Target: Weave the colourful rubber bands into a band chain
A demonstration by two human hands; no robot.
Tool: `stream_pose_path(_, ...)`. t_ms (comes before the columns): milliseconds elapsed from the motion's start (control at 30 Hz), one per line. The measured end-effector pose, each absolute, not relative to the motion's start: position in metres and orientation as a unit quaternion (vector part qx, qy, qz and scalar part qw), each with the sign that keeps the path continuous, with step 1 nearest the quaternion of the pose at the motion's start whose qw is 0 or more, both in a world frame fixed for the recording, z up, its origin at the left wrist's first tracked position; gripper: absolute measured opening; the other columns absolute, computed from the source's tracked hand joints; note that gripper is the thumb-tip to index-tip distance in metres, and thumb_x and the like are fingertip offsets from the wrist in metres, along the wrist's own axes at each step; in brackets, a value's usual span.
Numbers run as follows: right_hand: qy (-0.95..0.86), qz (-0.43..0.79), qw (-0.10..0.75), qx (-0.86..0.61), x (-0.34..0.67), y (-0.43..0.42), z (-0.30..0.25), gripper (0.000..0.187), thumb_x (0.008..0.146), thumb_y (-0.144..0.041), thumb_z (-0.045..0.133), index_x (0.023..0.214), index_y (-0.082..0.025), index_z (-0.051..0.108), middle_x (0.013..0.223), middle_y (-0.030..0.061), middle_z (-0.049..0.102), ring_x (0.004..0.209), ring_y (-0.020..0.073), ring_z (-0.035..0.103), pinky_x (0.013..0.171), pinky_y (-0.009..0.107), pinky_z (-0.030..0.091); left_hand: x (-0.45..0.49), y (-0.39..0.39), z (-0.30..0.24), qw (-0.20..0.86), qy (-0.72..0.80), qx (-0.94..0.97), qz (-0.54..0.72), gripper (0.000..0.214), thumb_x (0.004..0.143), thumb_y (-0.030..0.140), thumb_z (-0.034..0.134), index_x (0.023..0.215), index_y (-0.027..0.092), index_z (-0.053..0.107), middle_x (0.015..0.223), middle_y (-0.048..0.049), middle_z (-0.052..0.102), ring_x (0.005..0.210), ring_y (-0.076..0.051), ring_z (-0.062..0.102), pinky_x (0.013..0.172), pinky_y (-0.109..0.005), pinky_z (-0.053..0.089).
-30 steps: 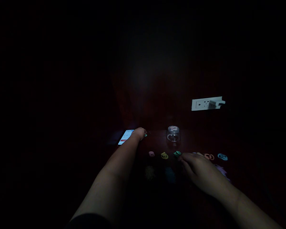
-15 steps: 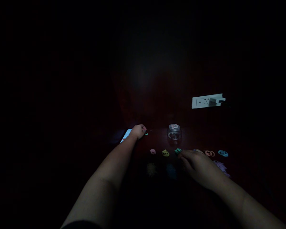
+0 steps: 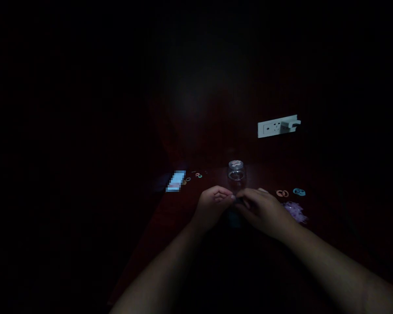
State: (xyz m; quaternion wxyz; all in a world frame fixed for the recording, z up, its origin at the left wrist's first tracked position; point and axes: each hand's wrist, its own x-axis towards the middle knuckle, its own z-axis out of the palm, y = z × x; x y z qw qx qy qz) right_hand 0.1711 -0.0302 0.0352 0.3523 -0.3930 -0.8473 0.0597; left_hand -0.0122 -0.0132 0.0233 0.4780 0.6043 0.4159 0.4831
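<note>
My left hand (image 3: pixel 212 206) and my right hand (image 3: pixel 264 211) meet at the middle of the dark red table, fingertips pinched close together. Whatever lies between the fingertips is too small and dark to make out. Just beyond them stands a clear jar (image 3: pixel 236 175) with a patterned lid. To the right of my right hand lie orange elastic bands (image 3: pixel 282 193), blue elastic bands (image 3: pixel 299 192) and a loose pile of purple elastic bands (image 3: pixel 295 212). My hands hide part of the table where other coloured bands lay.
A lit phone (image 3: pixel 176 181) lies at the table's left edge. A few small loose rings (image 3: pixel 198 175) are scattered beside it. On the wall behind, a white socket panel (image 3: pixel 270 127) holds a plugged-in adapter. Most of the room is very dark.
My left hand has come back from beside the phone to meet my right hand, uncovering the phone and small rings. My right hand has shifted slightly left. The whole view has tilted a little.
</note>
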Motion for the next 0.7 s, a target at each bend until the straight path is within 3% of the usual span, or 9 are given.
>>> stream_pose_path(400, -0.847, 0.055, 0.397, -0.349, 0.173, -0.029, 0.027, 0.012, 0.092, -0.019, 0.051, 0.089, -0.02, 0.062, 0.078, 0.0015, 0.065, 0.068, 0.0163, 0.055, 0.069, 0.032, 0.038, -0.005, -0.034, 0.016, 0.43, 0.397, 0.622, 0.52, 0.015, 0.08, 0.029, 0.068, 0.083, 0.015, 0.066, 0.076, -0.0034, 0.071, 0.066, -0.013, 0.065, 0.06, -0.021, 0.048)
stream_pose_path(567, -0.839, 0.072, 0.393, -0.369, 0.175, -0.027, 0.026, 0.012, 0.093, -0.023, 0.051, 0.088, -0.021, 0.061, 0.078, 0.0016, 0.065, 0.07, 0.0175, 0.056, 0.068, 0.032, 0.039, -0.013, -0.035, 0.014, 0.287, 0.393, 0.72, 0.495, 0.012, 0.086, 0.027, 0.062, 0.091, 0.017, 0.067, 0.079, -0.0024, 0.072, 0.07, -0.013, 0.067, 0.064, -0.023, 0.052)
stream_pose_path(700, -0.848, 0.091, 0.374, -0.365, 0.174, -0.026, 0.025, 0.014, 0.095, -0.024, 0.049, 0.088, -0.021, 0.061, 0.077, 0.0003, 0.065, 0.069, 0.0168, 0.056, 0.07, 0.032, 0.039, -0.018, -0.034, 0.017, 0.193, 0.382, 0.766, 0.48, 0.018, 0.086, 0.024, 0.063, 0.103, 0.02, 0.067, 0.094, -0.0028, 0.073, 0.081, -0.014, 0.069, 0.073, -0.025, 0.055)
